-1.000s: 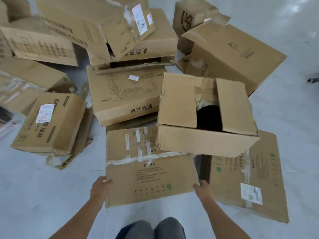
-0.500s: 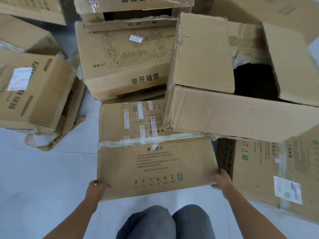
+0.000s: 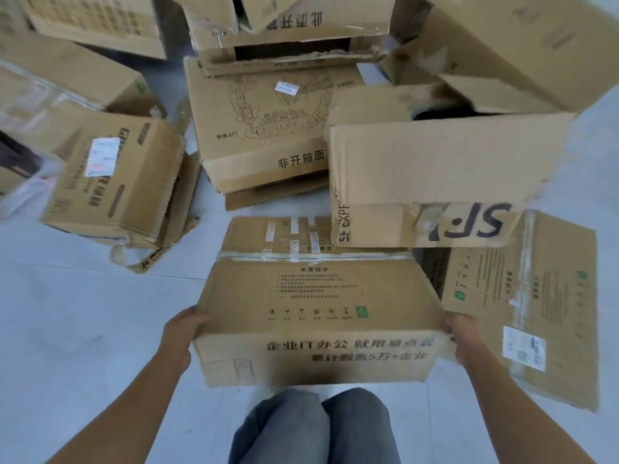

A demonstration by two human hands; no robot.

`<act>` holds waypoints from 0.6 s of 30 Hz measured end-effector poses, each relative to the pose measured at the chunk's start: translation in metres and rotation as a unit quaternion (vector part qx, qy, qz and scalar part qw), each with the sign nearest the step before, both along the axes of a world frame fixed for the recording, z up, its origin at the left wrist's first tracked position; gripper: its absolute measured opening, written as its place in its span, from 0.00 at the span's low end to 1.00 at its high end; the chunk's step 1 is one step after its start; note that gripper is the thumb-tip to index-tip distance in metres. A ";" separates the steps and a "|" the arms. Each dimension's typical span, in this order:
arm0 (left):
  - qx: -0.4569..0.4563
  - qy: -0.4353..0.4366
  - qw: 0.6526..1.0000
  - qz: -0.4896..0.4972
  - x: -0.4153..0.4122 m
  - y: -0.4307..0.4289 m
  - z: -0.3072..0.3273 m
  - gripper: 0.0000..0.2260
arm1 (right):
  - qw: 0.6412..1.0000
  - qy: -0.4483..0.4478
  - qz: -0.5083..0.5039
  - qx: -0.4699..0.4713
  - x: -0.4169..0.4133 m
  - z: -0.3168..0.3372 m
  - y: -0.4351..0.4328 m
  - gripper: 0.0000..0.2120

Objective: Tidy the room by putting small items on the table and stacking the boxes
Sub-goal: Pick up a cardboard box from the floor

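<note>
A taped brown cardboard box (image 3: 318,313) with printed Chinese text is tilted up at its near edge, just above my knees. My left hand (image 3: 182,333) grips its near-left corner and my right hand (image 3: 464,336) grips its near-right corner. An SF Express box (image 3: 435,175) with a torn flap leans on the far right part of the held box. Behind it lies a box with a drawn town picture (image 3: 261,128).
Several more cardboard boxes lie around: one with a white label (image 3: 114,182) at the left, a flat one (image 3: 536,306) at the right, a big one (image 3: 522,41) at the back right. Bare grey floor (image 3: 83,329) shows at the near left.
The near edge of the taped box has risen off the floor, so its front face with large print now shows. The SF box has tipped back on top of it.
</note>
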State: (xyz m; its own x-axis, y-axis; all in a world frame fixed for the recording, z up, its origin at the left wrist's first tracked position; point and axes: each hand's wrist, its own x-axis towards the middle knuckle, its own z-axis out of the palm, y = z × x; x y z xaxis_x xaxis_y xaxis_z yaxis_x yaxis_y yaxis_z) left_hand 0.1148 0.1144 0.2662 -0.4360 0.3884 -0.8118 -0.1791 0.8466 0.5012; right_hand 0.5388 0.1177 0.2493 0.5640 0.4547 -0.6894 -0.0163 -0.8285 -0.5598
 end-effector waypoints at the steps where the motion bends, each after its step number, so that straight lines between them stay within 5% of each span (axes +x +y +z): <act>1: 0.014 -0.004 1.000 0.000 0.000 0.006 0.021 0.14 | 1.000 0.007 -0.008 0.010 -0.001 0.022 0.005 0.09; 5: 0.061 -0.026 0.998 -0.012 -0.007 0.015 0.085 0.26 | 0.999 0.027 -0.015 0.014 -0.004 0.102 0.016 0.12; 12: 0.078 0.058 0.992 -0.086 -0.010 -0.006 0.174 0.28 | 0.997 0.031 -0.050 0.044 -0.014 0.222 -0.001 0.14; 18: 0.044 0.082 0.995 -0.035 -0.013 -0.011 0.271 0.40 | 0.998 0.042 -0.039 0.040 -0.029 0.315 -0.011 0.10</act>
